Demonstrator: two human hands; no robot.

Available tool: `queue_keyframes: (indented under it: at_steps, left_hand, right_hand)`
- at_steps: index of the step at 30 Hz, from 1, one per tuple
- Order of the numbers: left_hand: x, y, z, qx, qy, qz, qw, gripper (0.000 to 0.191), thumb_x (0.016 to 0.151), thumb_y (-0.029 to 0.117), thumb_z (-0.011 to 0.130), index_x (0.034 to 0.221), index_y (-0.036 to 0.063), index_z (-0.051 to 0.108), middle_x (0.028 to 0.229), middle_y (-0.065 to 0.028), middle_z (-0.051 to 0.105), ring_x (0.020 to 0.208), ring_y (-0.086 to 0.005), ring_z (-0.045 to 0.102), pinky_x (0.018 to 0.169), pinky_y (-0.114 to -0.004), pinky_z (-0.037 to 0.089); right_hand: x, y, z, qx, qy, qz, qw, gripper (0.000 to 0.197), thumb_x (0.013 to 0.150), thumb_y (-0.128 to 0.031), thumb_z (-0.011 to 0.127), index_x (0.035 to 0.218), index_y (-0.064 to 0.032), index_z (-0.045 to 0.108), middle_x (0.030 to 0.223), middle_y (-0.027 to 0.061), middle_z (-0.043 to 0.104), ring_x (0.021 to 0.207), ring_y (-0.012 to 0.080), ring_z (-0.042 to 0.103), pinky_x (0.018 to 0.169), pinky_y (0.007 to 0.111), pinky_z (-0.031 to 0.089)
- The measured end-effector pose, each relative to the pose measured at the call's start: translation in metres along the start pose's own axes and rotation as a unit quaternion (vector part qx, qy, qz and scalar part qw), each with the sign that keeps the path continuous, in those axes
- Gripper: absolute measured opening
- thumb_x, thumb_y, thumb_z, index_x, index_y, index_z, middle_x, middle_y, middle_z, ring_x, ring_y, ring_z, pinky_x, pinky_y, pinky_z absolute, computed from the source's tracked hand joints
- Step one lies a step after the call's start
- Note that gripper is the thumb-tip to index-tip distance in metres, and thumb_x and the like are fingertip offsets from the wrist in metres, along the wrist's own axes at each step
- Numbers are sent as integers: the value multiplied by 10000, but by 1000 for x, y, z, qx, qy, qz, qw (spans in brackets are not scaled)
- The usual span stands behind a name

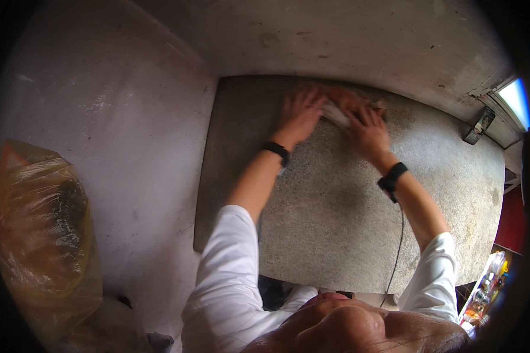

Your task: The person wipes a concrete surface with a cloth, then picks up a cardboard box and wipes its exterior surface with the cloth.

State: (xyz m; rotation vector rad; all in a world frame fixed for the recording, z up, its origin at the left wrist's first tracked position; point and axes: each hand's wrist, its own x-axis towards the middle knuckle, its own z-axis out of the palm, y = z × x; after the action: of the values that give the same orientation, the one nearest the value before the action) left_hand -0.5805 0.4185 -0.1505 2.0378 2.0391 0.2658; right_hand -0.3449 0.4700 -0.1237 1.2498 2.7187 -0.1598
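A reddish-brown and white cloth (341, 98), smeared by motion blur, lies bunched near the far edge of a speckled grey tabletop (327, 212). My left hand (301, 115) reaches to its left end, fingers spread and blurred; whether they grip it cannot be made out. At the cloth's right part, my right hand (369, 132) presses down with its fingers over the fabric. Black bands circle both wrists. From the right band (393, 180) a thin dark cable (398, 247) runs down across the tabletop toward my body.
Scuffed pale walls border the table on its left (145, 145) and far side (335, 39). A phone (479, 126) leans at the far right edge. Low on the left hangs or stands a yellowish plastic bag (39, 229). Small colourful items (483, 291) sit beyond the right edge.
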Motion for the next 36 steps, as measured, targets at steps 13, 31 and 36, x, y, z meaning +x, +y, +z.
queue_keyframes:
  at_steps: [13, 31, 36]
  left_hand:
    - [-54, -208, -70, 186, 25, -159, 969, 489, 1099, 263, 392, 1580, 188, 432, 1672, -157, 333, 1542, -424, 245, 1280, -548, 175]
    - [-226, -25, 12, 5, -102, 50, 993, 601, 1031, 352, 566, 1600, 213, 432, 1693, -302, 165, 1558, -543, 86, 1244, -647, 169]
    - [-247, 58, 15, -37, -112, 103, 988, 635, 985, 438, 619, 1581, 281, 465, 1716, -270, 107, 1558, -525, 121, 1246, -650, 132]
  right_hand:
    - [106, -212, -8, 96, 55, -133, 985, 599, 989, -267, 534, 1579, -299, 440, 1646, 79, 372, 1528, 432, 280, 1168, 621, 244]
    - [-131, -71, 41, 207, 46, -182, 960, 589, 911, -86, 576, 1466, -281, 607, 1676, 9, 372, 1545, 322, 313, 1280, 498, 262]
    - [-246, -34, 26, 167, -15, -131, 977, 602, 913, -121, 619, 1484, -308, 587, 1660, 26, 394, 1537, 308, 343, 1293, 476, 257]
